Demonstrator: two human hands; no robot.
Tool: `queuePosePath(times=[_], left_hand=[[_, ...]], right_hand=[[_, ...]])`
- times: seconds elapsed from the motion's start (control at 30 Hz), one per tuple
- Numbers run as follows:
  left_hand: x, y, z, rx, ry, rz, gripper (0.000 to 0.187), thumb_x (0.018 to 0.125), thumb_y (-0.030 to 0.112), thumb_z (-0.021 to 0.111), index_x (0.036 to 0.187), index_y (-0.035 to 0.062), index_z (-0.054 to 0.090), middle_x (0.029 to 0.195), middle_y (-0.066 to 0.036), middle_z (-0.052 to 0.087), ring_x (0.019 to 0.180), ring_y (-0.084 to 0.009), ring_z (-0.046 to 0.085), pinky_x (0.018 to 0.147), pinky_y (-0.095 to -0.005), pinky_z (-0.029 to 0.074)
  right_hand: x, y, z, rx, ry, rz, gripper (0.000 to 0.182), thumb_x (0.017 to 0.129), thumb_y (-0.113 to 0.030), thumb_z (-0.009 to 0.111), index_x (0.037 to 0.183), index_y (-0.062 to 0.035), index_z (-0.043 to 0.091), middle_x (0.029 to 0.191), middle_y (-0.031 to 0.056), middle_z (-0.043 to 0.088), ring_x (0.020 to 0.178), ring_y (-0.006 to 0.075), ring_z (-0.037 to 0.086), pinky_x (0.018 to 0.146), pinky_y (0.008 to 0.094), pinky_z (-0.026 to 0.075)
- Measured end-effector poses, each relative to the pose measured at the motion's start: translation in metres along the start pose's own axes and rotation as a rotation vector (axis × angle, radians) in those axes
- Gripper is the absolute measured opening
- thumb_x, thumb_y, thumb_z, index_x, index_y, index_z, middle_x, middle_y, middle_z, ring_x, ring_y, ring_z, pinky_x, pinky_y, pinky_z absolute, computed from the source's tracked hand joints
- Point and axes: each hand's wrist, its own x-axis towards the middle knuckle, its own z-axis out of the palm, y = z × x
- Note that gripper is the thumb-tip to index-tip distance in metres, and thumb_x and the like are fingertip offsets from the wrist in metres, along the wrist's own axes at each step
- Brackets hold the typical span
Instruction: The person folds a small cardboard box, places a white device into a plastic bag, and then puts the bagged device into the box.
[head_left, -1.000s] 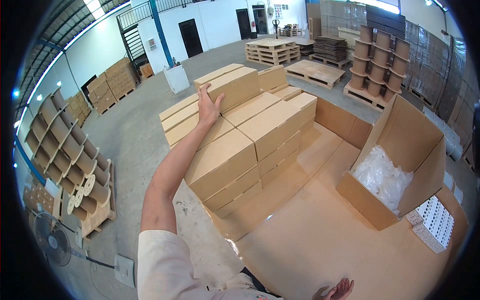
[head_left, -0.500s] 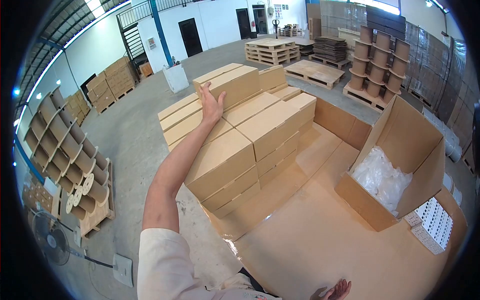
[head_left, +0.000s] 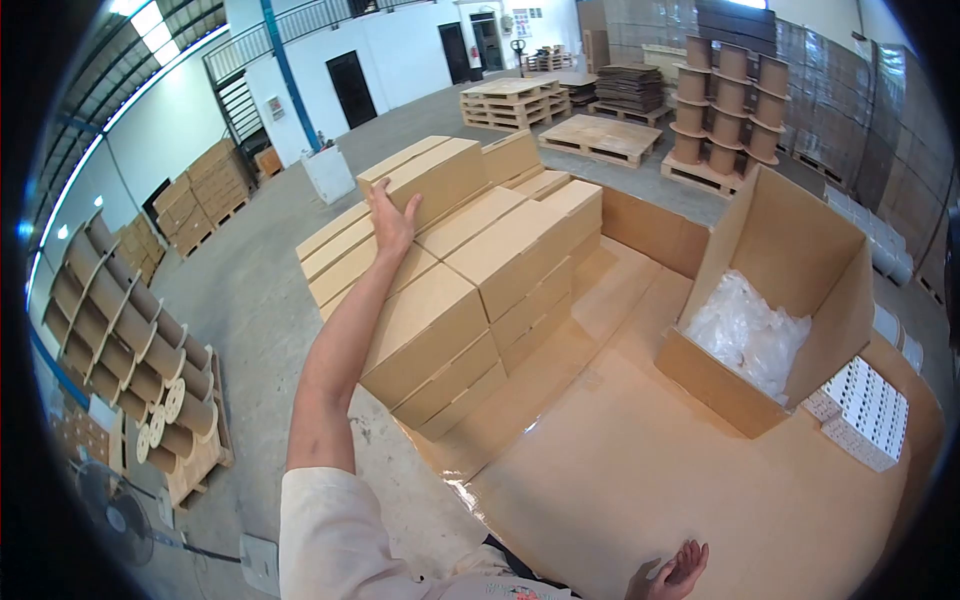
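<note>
My left hand (head_left: 393,222) rests against the near side of a long cardboard box (head_left: 436,172) in the top layer of a stack, fingers stretched upward and thumb spread out. More closed cardboard boxes (head_left: 425,300) of the same tan kind are stacked in layers beneath and around it. Low in the view, my right hand (head_left: 680,570) hovers over the cardboard-covered surface (head_left: 590,470). Its fingers are loosely bent and apart, with nothing in them.
An open carton (head_left: 720,385) with clear plastic bags (head_left: 748,330) stands to the right. Beside it sits a white block of small units with dark holes (head_left: 862,412). Large spools (head_left: 140,330) and a fan (head_left: 115,510) are at left; pallets (head_left: 515,103) stand behind.
The view has shifted slightly, moving the stack left in the picture. My left hand stays against the same box. My right hand shows a little higher, still free of any object.
</note>
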Motion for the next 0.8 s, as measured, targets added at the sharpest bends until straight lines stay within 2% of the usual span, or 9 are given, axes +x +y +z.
queuePosePath(times=[0.03, 0.13, 0.2, 0.27, 0.37, 0.47, 0.53, 0.67, 0.8], left_hand=[[-0.002, 0.003, -0.004, 0.067, 0.004, 0.035, 0.092, 0.085, 0.028, 0.083, 0.155, 0.0052, 0.027, 0.155, -0.033, 0.036, 0.147, -0.0516, 0.029, 0.122, -0.0523, 0.028], [-0.002, 0.014, -0.013, 0.208, 0.059, 0.122, 0.103, 0.083, 0.031, 0.086, 0.16, 0.006, 0.022, 0.159, -0.03, 0.032, 0.148, -0.0533, 0.026, 0.123, -0.0526, 0.026], [-0.012, 0.053, -0.035, 0.209, 0.013, 0.137, 0.109, 0.081, 0.032, 0.086, 0.161, 0.0039, 0.018, 0.161, -0.028, 0.03, 0.15, -0.0497, 0.024, 0.124, -0.0512, 0.024], [-0.029, 0.084, -0.058, 0.146, 0.026, 0.434, 0.1, 0.084, 0.025, 0.083, 0.16, 0.0022, 0.023, 0.161, -0.026, 0.032, 0.151, -0.0447, 0.026, 0.123, -0.05, 0.025], [-0.111, 0.181, -0.095, -0.033, -0.055, 0.564, 0.074, 0.085, 0.008, 0.074, 0.15, 0.0006, 0.039, 0.156, -0.024, 0.041, 0.148, -0.0424, 0.035, 0.121, -0.0484, 0.029], [-0.195, 0.22, -0.097, -0.089, -0.123, 0.703, 0.057, 0.083, -0.001, 0.07, 0.137, 0.0012, 0.05, 0.146, -0.023, 0.051, 0.143, -0.0427, 0.043, 0.119, -0.0506, 0.033], [-0.243, 0.217, -0.082, -0.222, -0.247, 0.721, 0.052, 0.082, -0.001, 0.071, 0.13, 0.0019, 0.053, 0.14, -0.021, 0.055, 0.141, -0.0415, 0.045, 0.117, -0.0522, 0.036], [-0.35, 0.192, -0.025, -0.349, -0.634, 0.501, 0.048, 0.082, 0.002, 0.073, 0.127, 0.0026, 0.056, 0.135, -0.021, 0.056, 0.134, -0.0422, 0.05, 0.113, -0.0492, 0.041], [-0.435, 0.17, 0.025, -0.431, -0.965, 0.356, 0.046, 0.086, 0.006, 0.072, 0.128, 0.002, 0.054, 0.136, -0.021, 0.054, 0.135, -0.0403, 0.048, 0.114, -0.0478, 0.038]], right_hand=[[-0.003, -0.007, 0.002, 0.025, 0.017, 0.021, 0.079, 0.094, -0.018, 0.075, 0.157, 0.0006, 0.03, 0.147, 0.0127, 0.051, 0.123, 0.0215, 0.053, 0.089, 0.0324, 0.053], [-0.002, 0.005, -0.01, -0.095, -0.061, -0.096, 0.069, 0.099, -0.025, 0.068, 0.156, -0.0023, 0.036, 0.156, 0.0165, 0.043, 0.136, 0.0287, 0.047, 0.107, 0.0454, 0.045], [0.016, 0.032, -0.026, -0.102, -0.083, -0.232, 0.066, 0.093, -0.004, 0.053, 0.156, -0.0003, 0.034, 0.147, 0.0202, 0.05, 0.13, 0.0295, 0.054, 0.11, 0.0416, 0.043], [0.024, 0.052, -0.029, -0.104, -0.086, -0.305, 0.067, 0.089, 0.008, 0.045, 0.155, 0.001, 0.034, 0.141, 0.0217, 0.054, 0.126, 0.0294, 0.058, 0.11, 0.039, 0.044], [0.019, 0.046, -0.028, -0.137, -0.039, -0.286, 0.067, 0.087, 0.009, 0.047, 0.153, 0.002, 0.037, 0.138, 0.0214, 0.057, 0.125, 0.0287, 0.059, 0.106, 0.0374, 0.047], [0.02, 0.032, -0.022, -0.187, -0.008, -0.258, 0.066, 0.085, 0.007, 0.052, 0.15, 0.0032, 0.04, 0.135, 0.0219, 0.06, 0.124, 0.0289, 0.062, 0.103, 0.0366, 0.05], [0.019, 0.032, -0.023, -0.191, -0.001, -0.276, 0.065, 0.085, 0.007, 0.053, 0.149, 0.0034, 0.041, 0.134, 0.0208, 0.061, 0.122, 0.0282, 0.063, 0.103, 0.0367, 0.051], [0.013, 0.025, -0.023, -0.195, 0.02, -0.259, 0.062, 0.087, 0.006, 0.056, 0.148, 0.0031, 0.043, 0.134, 0.0211, 0.061, 0.124, 0.0288, 0.062, 0.104, 0.0377, 0.052], [0.02, 0.018, -0.022, -0.255, -0.006, -0.262, 0.061, 0.088, 0.005, 0.059, 0.147, 0.0015, 0.045, 0.136, 0.0196, 0.062, 0.125, 0.0272, 0.062, 0.103, 0.0373, 0.053]])
